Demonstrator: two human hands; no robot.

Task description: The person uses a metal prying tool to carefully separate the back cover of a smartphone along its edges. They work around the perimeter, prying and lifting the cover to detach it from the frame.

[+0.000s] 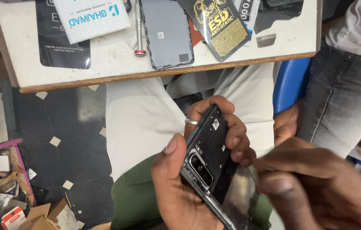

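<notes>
Carefully now: keep the phone (212, 164) gripped as it is, back cover off and insides facing up, over the lap and below the edge of the table (163, 72). Left hand (189, 170) wrapped round it, thumb pressed on the near edge by the camera block, ringed fingers (227, 123) curled over the far side; hold by the frame only, with no squeeze across the bare board. Right hand (312, 183) close in at the phone's lower right, blurred, fingers pinched narrow, seemingly on something small, though cannot tell what. Best to work slowly along the edge, with the tip kept shallow and away from the camera lenses, and with the left thumb bracing against any slip. Worth steadying both wrists on the thighs, since nothing supports the phone from beneath. On the table above, well apart: a dark back cover (167, 32), a screwdriver (139, 30) with a red end, a black and gold packet (216, 23), a white box (91, 15). Another person in grey jeans (342, 102) sitting just beside on the right, so keep the elbow tucked in. Floor left littered with boxes and scrap (5, 204); a dropped screw there likely gone for good.
</notes>
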